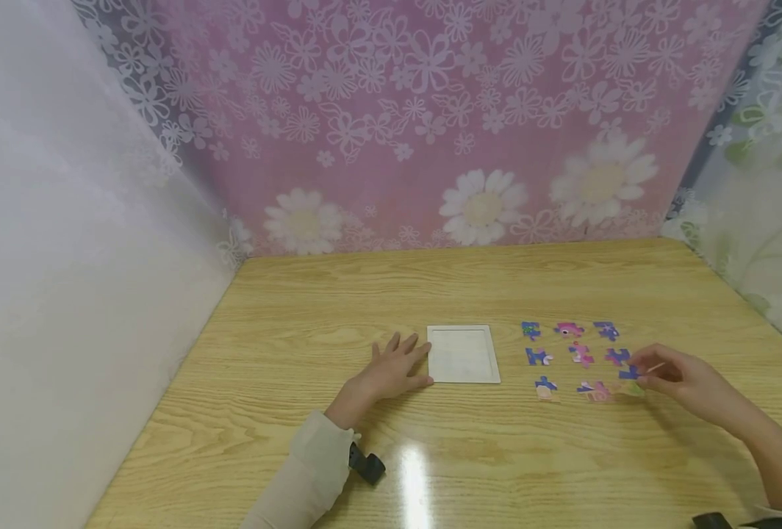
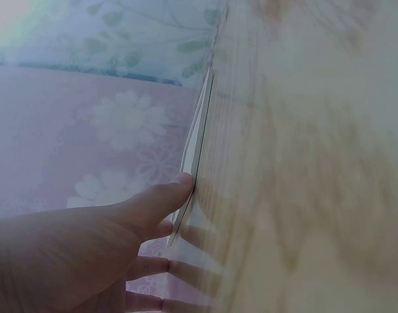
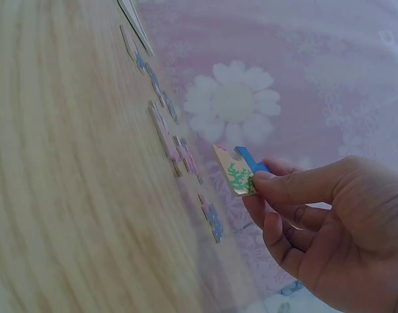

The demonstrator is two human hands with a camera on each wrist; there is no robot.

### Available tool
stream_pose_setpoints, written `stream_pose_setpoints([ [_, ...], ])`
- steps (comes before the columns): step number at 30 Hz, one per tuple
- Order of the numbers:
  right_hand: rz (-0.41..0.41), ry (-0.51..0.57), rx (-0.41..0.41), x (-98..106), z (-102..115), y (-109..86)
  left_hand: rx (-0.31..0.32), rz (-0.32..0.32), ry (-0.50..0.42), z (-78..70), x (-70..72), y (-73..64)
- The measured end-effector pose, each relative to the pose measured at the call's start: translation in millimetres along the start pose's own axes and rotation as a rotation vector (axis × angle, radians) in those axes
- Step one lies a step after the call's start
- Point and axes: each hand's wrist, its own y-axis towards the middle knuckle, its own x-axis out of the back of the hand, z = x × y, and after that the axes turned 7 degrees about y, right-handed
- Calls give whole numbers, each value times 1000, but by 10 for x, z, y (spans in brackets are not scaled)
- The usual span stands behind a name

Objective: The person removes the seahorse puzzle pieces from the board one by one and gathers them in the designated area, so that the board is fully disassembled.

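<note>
My right hand pinches a jigsaw puzzle piece between thumb and fingers. That piece is cream and blue with a green plant print, and in the right wrist view it is held up off the table. My left hand lies spread on the wood, thumb and a fingertip at the left edge of a square white puzzle tray. Seen from the left wrist, the thumb meets the thin tray edge. Between tray and right hand lie loose pieces in rows, among them a pink one and a blue-purple one.
The pale wooden table ends at a pink flowered curtain behind and a white wall-like sheet on the left. Another patterned curtain borders the right side. A black wrist device sits at the left cuff.
</note>
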Motion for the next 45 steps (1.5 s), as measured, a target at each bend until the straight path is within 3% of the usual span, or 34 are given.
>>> stream_pose_setpoints([
  [25, -5, 46, -172, 8, -312, -180, -11, 2, -15, -5, 4, 7],
  [45, -73, -33, -96, -81, -387, -189, -13, -8, -32, 7, -6, -4],
])
